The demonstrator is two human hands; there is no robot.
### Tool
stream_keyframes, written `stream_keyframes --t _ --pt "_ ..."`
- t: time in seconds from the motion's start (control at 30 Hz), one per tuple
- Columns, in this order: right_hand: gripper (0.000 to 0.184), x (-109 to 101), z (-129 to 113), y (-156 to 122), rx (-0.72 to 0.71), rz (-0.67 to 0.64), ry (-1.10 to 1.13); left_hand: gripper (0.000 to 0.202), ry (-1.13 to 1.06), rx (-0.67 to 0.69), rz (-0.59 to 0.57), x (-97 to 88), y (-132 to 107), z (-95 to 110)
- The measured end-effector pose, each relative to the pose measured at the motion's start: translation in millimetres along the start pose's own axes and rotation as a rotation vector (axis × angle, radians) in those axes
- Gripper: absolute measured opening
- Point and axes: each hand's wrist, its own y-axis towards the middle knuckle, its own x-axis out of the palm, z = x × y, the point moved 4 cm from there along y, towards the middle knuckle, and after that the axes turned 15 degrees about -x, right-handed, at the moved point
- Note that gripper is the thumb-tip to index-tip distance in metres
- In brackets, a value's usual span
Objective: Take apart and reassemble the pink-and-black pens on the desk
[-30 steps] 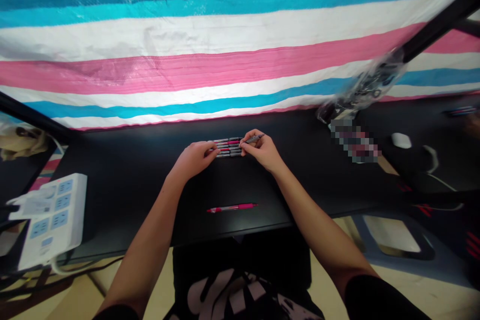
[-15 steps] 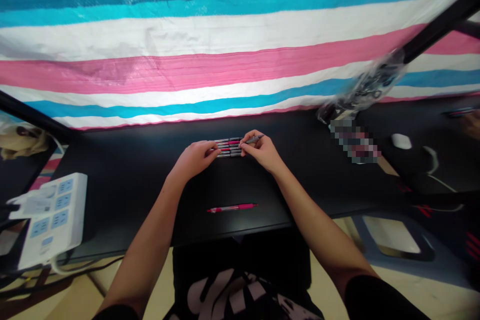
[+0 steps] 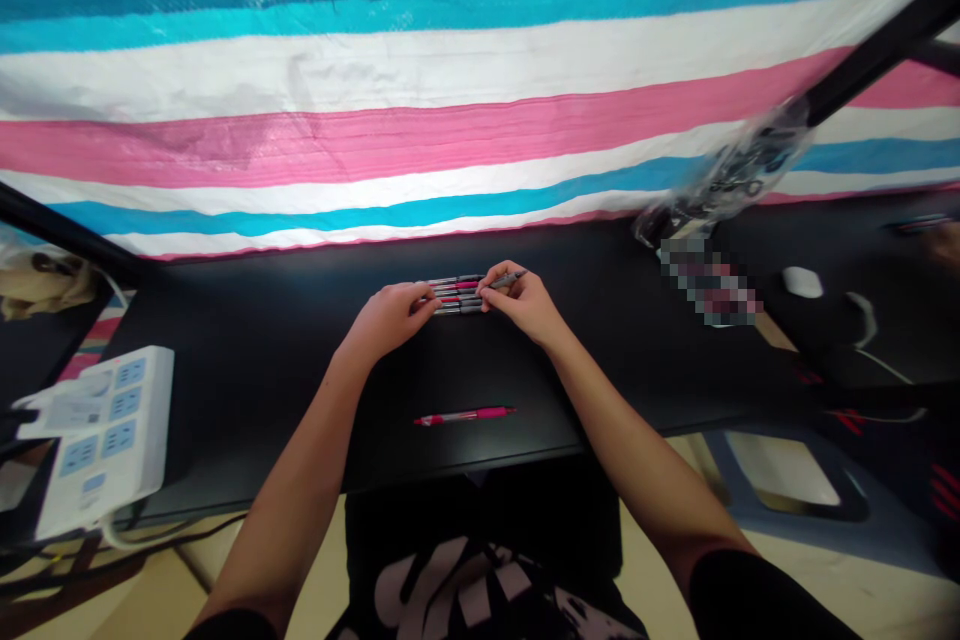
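Several pens [image 3: 459,296] with clear barrels and black or red parts lie side by side in a row on the black desk [image 3: 285,360]. My left hand [image 3: 396,312] is closed at the row's left end, its thumb and fingers gripping the pens there and hiding their ends. At the right end, my right hand [image 3: 525,305] pinches a dark grey pen [image 3: 508,280], which slants up over the fingers with its pointed end to the right. Nearer the desk's front edge, a single red pen [image 3: 465,416] lies crosswise, apart from both hands.
A white power strip [image 3: 112,435] with a plug stands on the left. To the right lie a clear plastic bag [image 3: 731,182] and a white mouse [image 3: 802,282]. A striped sheet [image 3: 465,145] hangs behind the desk. Part of another person's hand [image 3: 946,245] shows at the far right.
Both my hands and the pens stay practically where they were. The other person's hand at the far right edge has shifted slightly.
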Motion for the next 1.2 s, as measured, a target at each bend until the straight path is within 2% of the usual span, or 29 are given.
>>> stream_keyframes --t 0.4,0.83,1.2 --pt "0.034 2.8 3.6 -0.9 0.028 -0.024 0.029 0.022 0.011 0.005 0.008 1.5 -0.3 0.5" --pt "0.037 3.1 2.1 -0.2 0.062 0.048 0.177 0.023 -0.012 -0.006 0.039 -0.5 -0.3 -0.7" --pt "0.035 6.8 2.2 -1.0 0.051 0.004 0.124 0.023 -0.039 0.03 0.017 4.8 -0.8 3.9"
